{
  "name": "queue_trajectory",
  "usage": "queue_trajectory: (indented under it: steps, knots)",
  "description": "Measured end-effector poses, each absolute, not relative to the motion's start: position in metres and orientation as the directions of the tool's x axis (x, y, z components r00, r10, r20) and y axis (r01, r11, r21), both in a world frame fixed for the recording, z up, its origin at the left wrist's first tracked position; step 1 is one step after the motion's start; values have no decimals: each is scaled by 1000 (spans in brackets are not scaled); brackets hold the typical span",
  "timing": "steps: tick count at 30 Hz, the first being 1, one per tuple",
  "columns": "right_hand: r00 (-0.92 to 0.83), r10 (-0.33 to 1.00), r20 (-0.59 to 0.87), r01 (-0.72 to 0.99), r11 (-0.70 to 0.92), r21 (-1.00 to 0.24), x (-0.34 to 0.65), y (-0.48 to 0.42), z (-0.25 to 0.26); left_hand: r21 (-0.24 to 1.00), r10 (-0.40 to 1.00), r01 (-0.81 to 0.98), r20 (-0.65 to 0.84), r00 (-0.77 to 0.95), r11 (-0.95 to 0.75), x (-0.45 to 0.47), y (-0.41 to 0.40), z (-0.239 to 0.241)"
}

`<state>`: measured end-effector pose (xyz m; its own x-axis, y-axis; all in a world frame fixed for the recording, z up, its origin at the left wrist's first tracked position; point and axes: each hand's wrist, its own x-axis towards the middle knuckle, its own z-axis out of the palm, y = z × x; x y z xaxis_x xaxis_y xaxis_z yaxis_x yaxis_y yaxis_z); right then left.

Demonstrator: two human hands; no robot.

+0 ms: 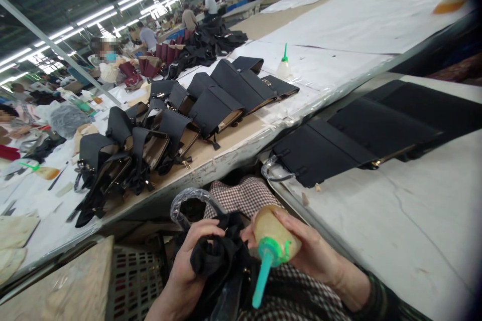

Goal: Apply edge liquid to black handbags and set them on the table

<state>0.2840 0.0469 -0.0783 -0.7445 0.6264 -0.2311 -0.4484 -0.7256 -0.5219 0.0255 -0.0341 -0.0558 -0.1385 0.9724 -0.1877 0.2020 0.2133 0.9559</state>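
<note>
My left hand (190, 256) is wrapped round bunched black material of a handbag (216, 256) over my lap. The bag's handle (194, 198), covered in clear plastic, arches up behind the fingers. Beside it, my right hand (312, 246) is closed round a yellowish squeeze bottle (274, 228), whose long green nozzle (263, 278) tilts down toward me. The nozzle tip hangs in front of the bag, apart from the left fingers. The lower part of the bag is dark, and its shape cannot be made out.
Several black bags (218, 108) crowd the long table (211, 165) ahead. More black bags (324, 145) lie on the white table (414, 220) at right. Another green-tipped bottle (284, 67) stands behind. A plastic crate (135, 276) sits below left. People (188, 17) work farther back.
</note>
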Motion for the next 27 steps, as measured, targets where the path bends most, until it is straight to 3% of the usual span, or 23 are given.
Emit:
queue_trajectory:
  steps: [4,8,14,19,22,27]
  knots:
    - [-689,683,-243,-451,-667,-593,272,40,-72,948,972,215,-221,-83,234,28,-34,-56]
    - [-664,713,-225,-461,-627,-628,262,36,-66,917,999,397,-47,27,33,20,-33,-60]
    - [-630,776,-40,-530,-467,-708,259,41,-42,786,968,566,184,172,-250,19,-24,-47]
    - [-594,793,-135,-536,-515,-669,263,47,-34,783,964,563,213,157,-264,23,-19,-41]
    - [-573,794,-203,-546,-554,-628,271,50,-36,842,986,514,135,96,-165,17,-17,-38]
    - [-385,829,-407,-608,-559,-564,292,53,-29,931,966,290,-170,-194,222,-22,-6,-22]
